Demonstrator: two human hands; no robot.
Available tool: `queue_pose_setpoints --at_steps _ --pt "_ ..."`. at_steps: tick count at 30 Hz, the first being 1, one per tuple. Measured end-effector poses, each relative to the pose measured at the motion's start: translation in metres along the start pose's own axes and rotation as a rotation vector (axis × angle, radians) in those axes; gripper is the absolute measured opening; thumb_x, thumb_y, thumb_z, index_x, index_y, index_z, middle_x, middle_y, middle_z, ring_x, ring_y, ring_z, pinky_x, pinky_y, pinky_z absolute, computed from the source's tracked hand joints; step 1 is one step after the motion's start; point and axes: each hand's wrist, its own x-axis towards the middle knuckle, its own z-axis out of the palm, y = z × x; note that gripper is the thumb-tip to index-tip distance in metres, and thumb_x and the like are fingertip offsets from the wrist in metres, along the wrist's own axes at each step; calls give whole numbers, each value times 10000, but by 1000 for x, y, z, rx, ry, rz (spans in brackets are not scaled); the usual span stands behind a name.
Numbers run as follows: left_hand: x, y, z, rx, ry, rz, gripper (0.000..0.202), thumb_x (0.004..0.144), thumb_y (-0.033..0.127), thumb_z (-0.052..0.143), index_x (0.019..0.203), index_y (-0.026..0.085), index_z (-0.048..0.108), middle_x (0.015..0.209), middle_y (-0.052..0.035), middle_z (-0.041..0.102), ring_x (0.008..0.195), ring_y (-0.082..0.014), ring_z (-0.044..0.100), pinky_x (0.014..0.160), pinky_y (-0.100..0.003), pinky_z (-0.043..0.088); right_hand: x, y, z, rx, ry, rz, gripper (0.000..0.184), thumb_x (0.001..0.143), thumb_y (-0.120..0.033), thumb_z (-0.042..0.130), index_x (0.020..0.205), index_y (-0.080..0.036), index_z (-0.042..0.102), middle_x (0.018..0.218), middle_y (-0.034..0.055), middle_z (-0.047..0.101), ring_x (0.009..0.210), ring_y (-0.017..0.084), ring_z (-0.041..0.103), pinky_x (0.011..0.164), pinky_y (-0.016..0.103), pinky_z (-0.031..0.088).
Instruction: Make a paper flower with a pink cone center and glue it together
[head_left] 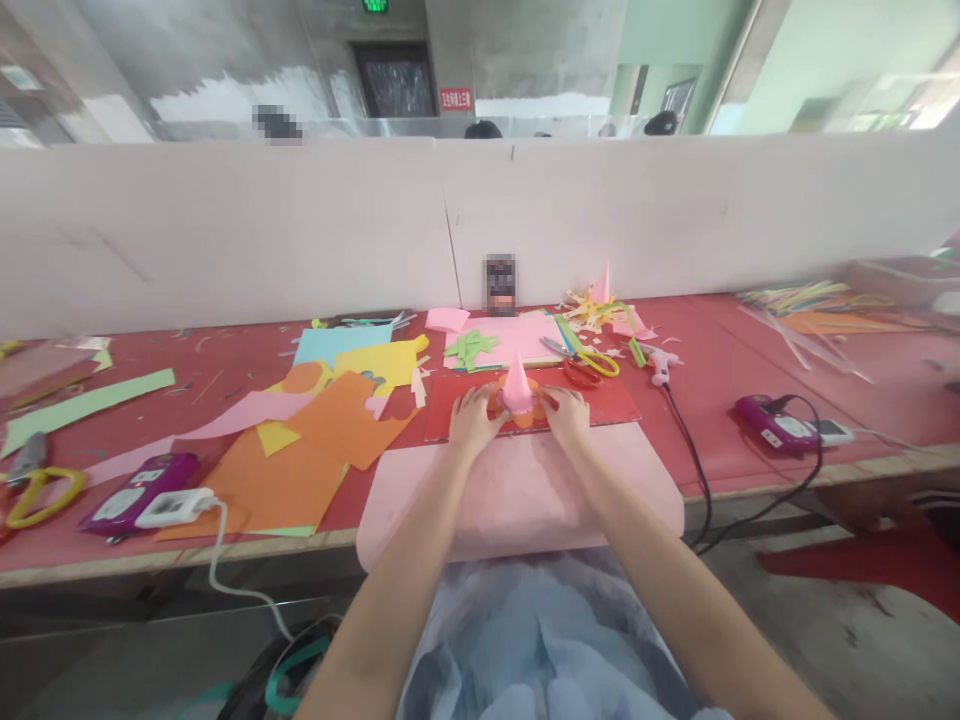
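A small pink paper cone (517,381) stands upright on an orange flower-shaped paper piece (520,413), which lies on a red sheet (600,402). My left hand (472,421) presses its fingertips on the left side of the cone's base. My right hand (564,412) does the same on the right side. Both hands have fingers curled in against the cone and the orange piece. A large pale pink sheet (517,495) lies under my wrists and hangs over the table's front edge.
Loose orange, yellow, blue and pink papers (330,420) lie left of the hands. Scissors (585,360) and a glue gun (660,362) with a black cord lie to the right. Purple devices (772,422) (135,500) sit at both sides. A white partition (450,230) backs the red table (720,400).
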Motion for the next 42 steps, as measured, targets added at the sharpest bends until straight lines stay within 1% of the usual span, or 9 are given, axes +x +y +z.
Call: queue_pose_setpoints --at_steps 13,16,22,28,30,32,35,38,42 --pt "0 1 0 -50 37 -21 483 758 391 515 1212 241 449 1304 -74 454 1249 -251 336 1048 -445 195 0 1 -2 40 -13 7 282 776 -184 445 944 -260 659 998 22 660 971 199 531 838 341 354" --pt "2 0 0 -99 89 -29 417 792 339 470 1192 220 468 1257 -84 497 1216 -244 381 1031 -439 236 1 1 -3 68 -31 7 295 768 -164 440 941 -258 659 1004 21 658 976 190 538 846 331 361" --pt "5 -2 0 -290 237 -22 332 831 300 408 1129 200 514 1162 -82 553 1113 -201 480 956 -359 361 3 0 -3 125 -54 28 330 754 -144 422 965 -255 650 1014 17 656 975 183 553 842 322 387" --pt "9 7 -13 -474 308 55 322 827 346 430 1105 217 528 1182 -52 551 1134 -167 471 980 -319 352 6 -1 -6 284 52 101 332 754 -198 398 987 -211 634 1053 37 636 985 178 552 870 319 396" --pt "16 15 -23 -521 306 93 329 823 354 442 1108 215 531 1192 -52 547 1142 -164 466 984 -315 350 6 -1 -8 323 81 135 329 749 -217 397 973 -198 636 1024 49 643 947 182 565 849 322 409" --pt "26 25 -34 -532 259 162 340 814 358 463 1118 221 531 1191 -51 552 1158 -170 455 990 -322 344 6 -1 -11 353 104 167 324 747 -241 403 967 -194 637 995 56 648 906 184 576 822 317 422" --pt "42 38 -46 -528 131 243 306 807 358 478 1066 229 579 1159 -45 578 1155 -183 460 990 -330 343 6 -2 -13 401 142 225 330 741 -267 418 981 -184 627 986 68 643 879 183 580 803 306 427" --pt "54 42 -47 -563 34 288 253 797 354 493 945 211 639 1086 -51 617 1069 -186 526 938 -315 392 6 -3 -14 455 168 265 339 733 -276 426 993 -170 616 990 78 637 891 183 576 802 299 425" --pt "59 38 -39 -614 100 296 214 759 358 545 829 185 650 974 -62 650 993 -181 564 888 -306 428 8 -1 -12 500 178 251 333 721 -276 435 978 -160 613 985 81 637 902 184 573 803 296 423"
